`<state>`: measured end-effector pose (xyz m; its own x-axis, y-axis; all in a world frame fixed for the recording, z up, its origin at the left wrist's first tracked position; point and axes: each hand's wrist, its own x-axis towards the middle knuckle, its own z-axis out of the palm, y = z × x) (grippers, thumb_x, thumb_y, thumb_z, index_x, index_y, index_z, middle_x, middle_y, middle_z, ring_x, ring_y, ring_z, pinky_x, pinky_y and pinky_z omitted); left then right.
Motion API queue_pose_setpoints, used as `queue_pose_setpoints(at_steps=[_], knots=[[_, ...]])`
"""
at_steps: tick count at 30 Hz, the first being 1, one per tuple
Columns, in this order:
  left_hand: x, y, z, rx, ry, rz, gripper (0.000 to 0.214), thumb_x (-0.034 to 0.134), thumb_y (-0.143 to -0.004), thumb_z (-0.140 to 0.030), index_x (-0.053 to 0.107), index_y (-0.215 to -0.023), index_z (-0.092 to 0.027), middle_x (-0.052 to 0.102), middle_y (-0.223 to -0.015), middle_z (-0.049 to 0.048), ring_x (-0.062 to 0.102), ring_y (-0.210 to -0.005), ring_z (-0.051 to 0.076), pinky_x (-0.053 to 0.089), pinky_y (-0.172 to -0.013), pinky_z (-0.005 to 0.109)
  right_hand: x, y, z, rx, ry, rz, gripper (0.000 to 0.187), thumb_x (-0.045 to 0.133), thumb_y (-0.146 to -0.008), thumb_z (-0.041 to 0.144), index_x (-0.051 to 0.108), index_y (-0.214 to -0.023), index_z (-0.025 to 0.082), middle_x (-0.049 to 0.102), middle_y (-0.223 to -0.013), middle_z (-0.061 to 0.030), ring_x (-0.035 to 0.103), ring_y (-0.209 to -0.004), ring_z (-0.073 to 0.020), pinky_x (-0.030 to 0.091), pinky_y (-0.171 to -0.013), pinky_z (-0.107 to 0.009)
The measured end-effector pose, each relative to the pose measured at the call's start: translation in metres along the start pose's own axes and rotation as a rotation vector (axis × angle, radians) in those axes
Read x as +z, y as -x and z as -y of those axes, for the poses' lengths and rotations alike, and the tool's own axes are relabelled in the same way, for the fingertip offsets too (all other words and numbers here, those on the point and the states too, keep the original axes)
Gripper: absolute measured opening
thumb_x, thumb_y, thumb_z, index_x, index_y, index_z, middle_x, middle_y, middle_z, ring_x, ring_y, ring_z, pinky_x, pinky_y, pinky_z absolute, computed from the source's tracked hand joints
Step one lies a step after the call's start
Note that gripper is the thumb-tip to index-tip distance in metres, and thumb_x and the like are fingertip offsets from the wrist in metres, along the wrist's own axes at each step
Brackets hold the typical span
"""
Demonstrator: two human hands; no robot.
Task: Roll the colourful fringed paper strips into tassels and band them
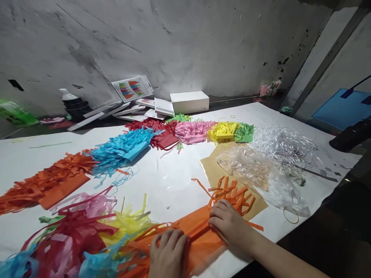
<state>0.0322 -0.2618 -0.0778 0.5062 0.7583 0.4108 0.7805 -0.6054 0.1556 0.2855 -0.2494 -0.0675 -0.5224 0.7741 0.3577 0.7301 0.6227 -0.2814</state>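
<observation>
A sheet of orange tissue paper (pixel 198 253) with fringed ends lies near the front edge of the table, with a raised fold along its middle. My left hand (pixel 168 253) has its fingers curled on the fold at the lower left. Higher up on the right, my right hand (pixel 226 222) grips the same fold near the far fringe. Both sets of fingertips are partly hidden. Left of my hands lies a loose heap of fringed tissue with dark red (pixel 74 227), yellow (pixel 131 220) and light blue (pixel 101 260) strips.
Fringed bundles in orange (pixel 63 179), blue (pixel 121 148), pink (pixel 194 132) and yellow (pixel 224 131) curve across the white-covered table (pixel 171 170). Silver tinsel (pixel 284 141), clear plastic bags (pixel 278 185) and a rubber band (pixel 290 215) lie right. A white box (pixel 189 102) stands at the back.
</observation>
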Motion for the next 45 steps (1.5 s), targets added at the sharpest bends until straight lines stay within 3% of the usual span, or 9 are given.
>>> queue_pose_setpoints(at_steps=[4, 7, 13, 22, 27, 32, 40, 42, 45], knots=[[-0.001, -0.012, -0.015, -0.254, -0.119, 0.122, 0.023, 0.048, -0.091, -0.016, 0.069, -0.083, -0.022, 0.071, -0.104, 0.0101, 0.064, -0.095, 0.029, 0.038, -0.083, 0.049, 0.003, -0.009, 0.014, 0.261, -0.007, -0.053, 0.012, 0.066, -0.091, 0.013, 0.06, -0.082, 0.018, 0.062, -0.09, -0.0019, 0.053, -0.09, -0.0203, 0.038, -0.098, -0.042], [-0.004, -0.021, -0.02, -0.338, -0.128, 0.16, 0.022, 0.049, -0.091, -0.014, 0.07, -0.088, -0.02, 0.07, -0.106, 0.0116, 0.065, -0.096, 0.029, 0.039, -0.084, 0.05, 0.005, -0.014, 0.019, 0.284, 0.026, -0.064, 0.012, 0.069, -0.087, 0.009, 0.06, -0.083, 0.017, 0.061, -0.092, -0.0028, 0.052, -0.091, -0.0213, 0.035, -0.099, -0.045], [-0.007, -0.021, -0.012, -0.118, -0.021, 0.113, 0.024, 0.054, -0.086, -0.007, 0.07, -0.08, -0.025, 0.073, -0.101, 0.0037, 0.062, -0.1, 0.027, 0.035, -0.094, 0.049, 0.01, -0.017, 0.017, -0.145, 0.157, 0.068, 0.014, 0.064, -0.093, 0.015, 0.06, -0.081, 0.018, 0.06, -0.082, -0.0009, 0.051, -0.089, -0.0204, 0.029, -0.103, -0.044], [0.003, -0.024, 0.0, -0.01, 0.105, 0.09, 0.017, 0.056, -0.088, -0.013, 0.066, -0.079, -0.024, 0.071, -0.09, 0.0003, 0.062, -0.087, 0.021, 0.034, -0.091, 0.043, 0.028, -0.029, 0.028, -0.229, 0.208, 0.098, 0.02, 0.056, -0.099, 0.016, 0.06, -0.08, 0.017, 0.061, -0.079, -0.0032, 0.047, -0.074, -0.0201, 0.036, -0.076, -0.036], [0.007, -0.018, 0.003, -0.03, 0.143, 0.061, 0.024, 0.049, -0.093, -0.012, 0.066, -0.082, -0.025, 0.073, -0.092, 0.0014, 0.062, -0.09, 0.022, 0.033, -0.09, 0.045, 0.022, -0.022, 0.014, -0.202, 0.164, 0.109, 0.02, 0.058, -0.099, 0.017, 0.059, -0.079, 0.018, 0.06, -0.079, -0.0014, 0.048, -0.075, -0.0183, 0.037, -0.078, -0.033], [0.004, -0.016, -0.002, -0.07, 0.136, 0.063, 0.023, 0.05, -0.095, -0.012, 0.067, -0.085, -0.024, 0.073, -0.093, 0.0017, 0.063, -0.093, 0.023, 0.033, -0.091, 0.046, 0.005, -0.006, -0.002, -0.032, 0.144, 0.111, 0.012, 0.061, -0.095, 0.012, 0.061, -0.084, 0.018, 0.062, -0.09, -0.0018, 0.051, -0.088, -0.0185, 0.037, -0.095, -0.035], [-0.008, -0.041, -0.02, -0.258, -0.144, 0.301, 0.027, 0.049, -0.091, -0.012, 0.071, -0.079, -0.021, 0.072, -0.091, 0.0062, 0.065, -0.088, 0.03, 0.037, -0.083, 0.052, 0.007, -0.021, 0.02, 0.269, 0.203, 0.123, 0.006, 0.066, -0.088, 0.019, 0.066, -0.087, 0.014, 0.063, -0.094, -0.01, 0.053, -0.094, -0.0281, 0.032, -0.104, -0.057], [-0.008, -0.045, -0.021, -0.217, -0.173, 0.31, 0.025, 0.052, -0.088, -0.008, 0.072, -0.081, -0.021, 0.072, -0.094, 0.0065, 0.065, -0.091, 0.03, 0.038, -0.086, 0.052, 0.008, -0.023, 0.019, 0.258, 0.198, 0.129, 0.001, 0.066, -0.088, 0.016, 0.066, -0.088, 0.016, 0.064, -0.097, -0.0082, 0.053, -0.097, -0.027, 0.028, -0.108, -0.057], [-0.002, -0.046, -0.02, -0.112, -0.151, 0.31, 0.028, 0.057, -0.083, -0.001, 0.073, -0.077, -0.023, 0.073, -0.093, 0.003, 0.064, -0.095, 0.026, 0.034, -0.099, 0.052, 0.006, -0.02, 0.016, 0.07, 0.196, 0.148, 0.013, 0.059, -0.093, 0.01, 0.065, -0.086, 0.019, 0.064, -0.093, -0.0032, 0.054, -0.098, -0.0225, 0.021, -0.115, -0.054]])
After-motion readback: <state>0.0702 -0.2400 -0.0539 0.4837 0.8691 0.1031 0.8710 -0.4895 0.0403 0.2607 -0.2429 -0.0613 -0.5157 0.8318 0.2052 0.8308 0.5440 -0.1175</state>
